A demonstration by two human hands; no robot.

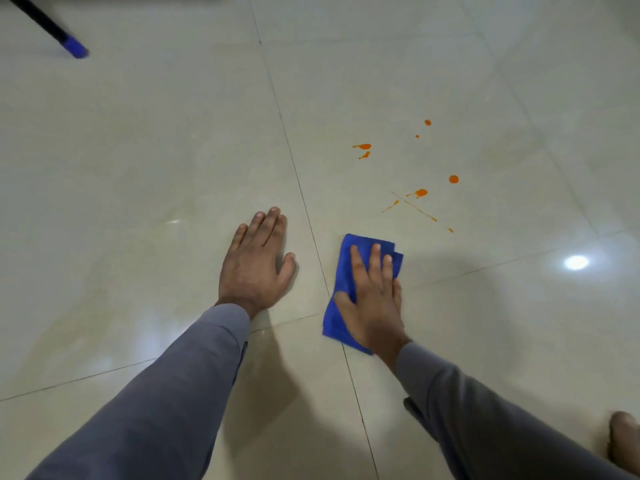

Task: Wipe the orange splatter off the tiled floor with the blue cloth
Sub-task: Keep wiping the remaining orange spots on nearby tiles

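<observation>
On the tiled floor (pixel 138 168), right hand (pixel 372 306) is pressing blue cloth (pixel 341 271) flat-fingered short of orange splatter (pixel 420 192), while left hand (pixel 256 265), fingers straight, is bracing.

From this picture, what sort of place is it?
Probably an indoor room in a home: glossy cream floor tiles reflecting a ceiling light, and a black pole with a blue tip, perhaps a mop handle.
</observation>
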